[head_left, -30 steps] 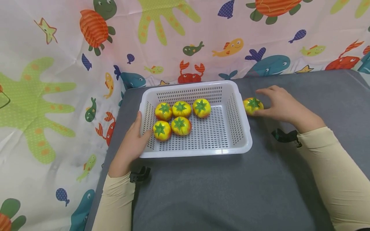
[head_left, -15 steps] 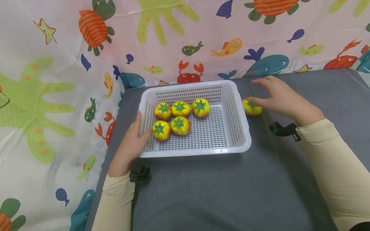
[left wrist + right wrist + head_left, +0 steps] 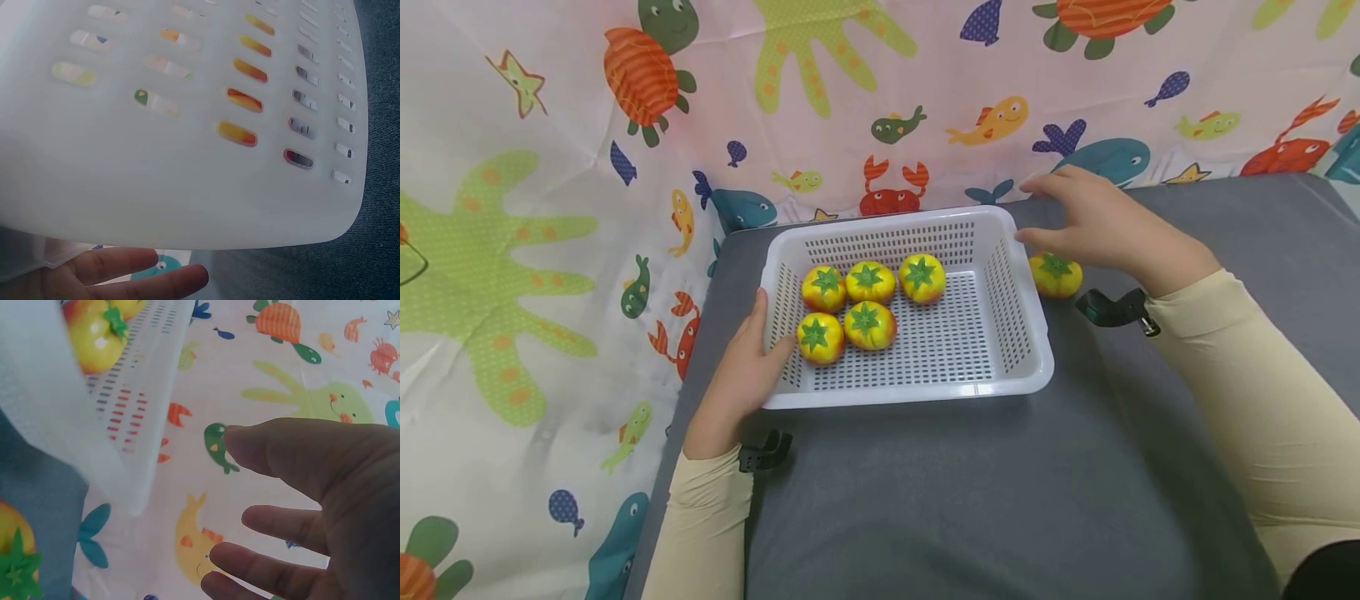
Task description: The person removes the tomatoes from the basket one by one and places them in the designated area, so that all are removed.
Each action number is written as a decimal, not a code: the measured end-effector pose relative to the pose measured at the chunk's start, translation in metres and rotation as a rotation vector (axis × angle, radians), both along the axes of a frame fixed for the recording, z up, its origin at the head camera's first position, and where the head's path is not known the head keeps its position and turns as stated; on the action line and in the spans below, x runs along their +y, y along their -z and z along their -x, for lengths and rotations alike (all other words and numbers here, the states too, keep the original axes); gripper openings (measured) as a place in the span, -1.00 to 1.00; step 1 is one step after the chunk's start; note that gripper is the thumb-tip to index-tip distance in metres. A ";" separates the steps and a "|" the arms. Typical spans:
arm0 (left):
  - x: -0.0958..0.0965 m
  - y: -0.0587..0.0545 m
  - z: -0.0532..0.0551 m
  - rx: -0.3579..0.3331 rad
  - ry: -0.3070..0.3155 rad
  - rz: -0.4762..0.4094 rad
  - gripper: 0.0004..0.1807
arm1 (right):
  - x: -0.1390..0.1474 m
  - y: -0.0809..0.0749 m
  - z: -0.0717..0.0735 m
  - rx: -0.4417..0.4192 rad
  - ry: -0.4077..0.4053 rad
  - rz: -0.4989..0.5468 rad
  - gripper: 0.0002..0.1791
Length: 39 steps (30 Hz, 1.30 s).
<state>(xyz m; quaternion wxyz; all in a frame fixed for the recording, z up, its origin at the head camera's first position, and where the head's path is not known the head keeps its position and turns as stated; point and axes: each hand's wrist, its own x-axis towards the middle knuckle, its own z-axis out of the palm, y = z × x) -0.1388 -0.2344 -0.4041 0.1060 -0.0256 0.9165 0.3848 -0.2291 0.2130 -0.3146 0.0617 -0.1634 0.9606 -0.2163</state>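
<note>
White basket (image 3: 895, 398) is best kept steady: left hand (image 3: 741, 371) grips its left side; right hand (image 3: 1097, 218), spread wide, holding nothing, should avoid knocking the outside fruit (image 3: 1056, 277).

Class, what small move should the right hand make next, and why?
Perhaps it should reach for the rightmost fruit inside the basket: the right hand hovers empty nearby, the left hand holds the basket, and another fruit lies outside.

Grey tbl (image 3: 970, 492), poss. cloth-covered (dim wrist view); sea-print sheet (image 3: 1075, 79) behind & along left.
</note>
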 end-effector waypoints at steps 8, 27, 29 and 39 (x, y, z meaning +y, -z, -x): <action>-0.001 0.000 0.000 0.008 -0.003 0.006 -0.02 | -0.013 -0.006 0.002 0.017 -0.020 0.023 -0.15; -0.001 0.000 0.000 0.003 -0.018 0.011 -0.03 | -0.055 0.008 0.004 -0.008 -0.081 0.134 -0.16; -0.001 0.000 -0.001 -0.002 -0.019 0.011 -0.03 | -0.059 0.011 0.005 -0.021 -0.088 0.133 -0.16; 0.001 0.000 -0.004 0.007 -0.030 0.000 -0.02 | -0.079 0.022 0.014 -0.063 -0.132 0.177 -0.21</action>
